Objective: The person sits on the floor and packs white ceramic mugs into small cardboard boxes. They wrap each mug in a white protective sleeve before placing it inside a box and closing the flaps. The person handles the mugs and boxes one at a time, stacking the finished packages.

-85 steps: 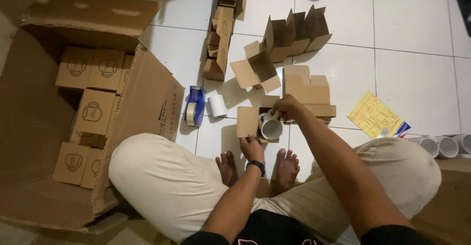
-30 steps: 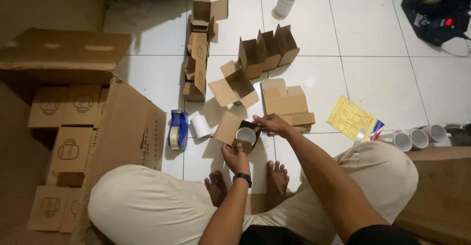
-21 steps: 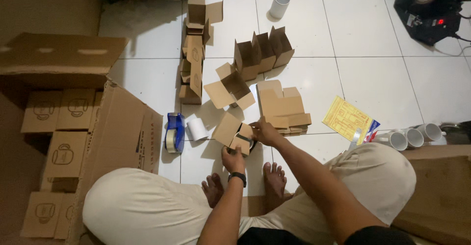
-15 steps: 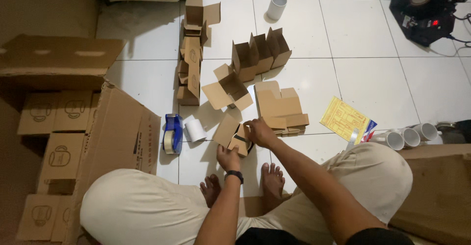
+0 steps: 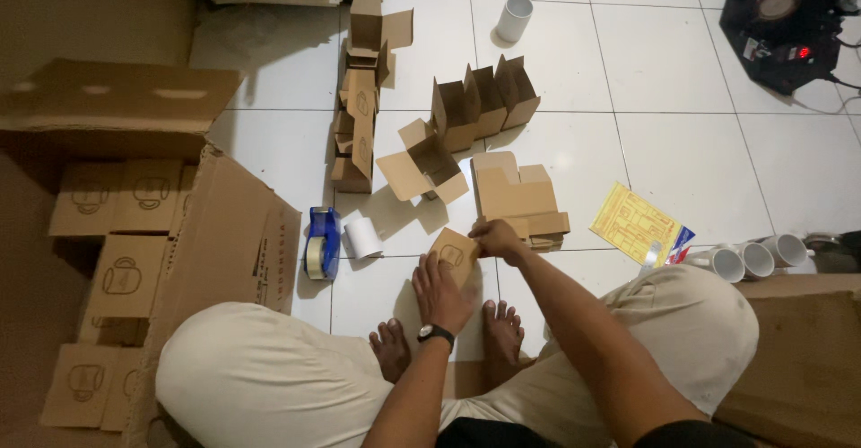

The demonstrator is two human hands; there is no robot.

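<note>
Since the frames a second or so back, the white mug seen at the box mouth has gone out of sight and the small cardboard box (image 5: 454, 255) now shows closed faces only. Box sits on the white tile floor (image 5: 682, 152), just ahead of the person's bare feet. Left hand (image 5: 441, 292) lies flat against the near side, fingers (image 5: 429, 269) spread and pressing the lower left face. Right hand (image 5: 499, 238) pinches the upper right corner, fingertips curled onto the edge. Box is thus between the two hands, touching both.

Hidden: box underside and its near flap, covered by the left palm; whether the top flap is fully tucked cannot be told. Mug inside not visible. Blue tape dispenser (image 5: 320, 243) and white roll (image 5: 363, 237) lie to the left, apart from the box.
</note>
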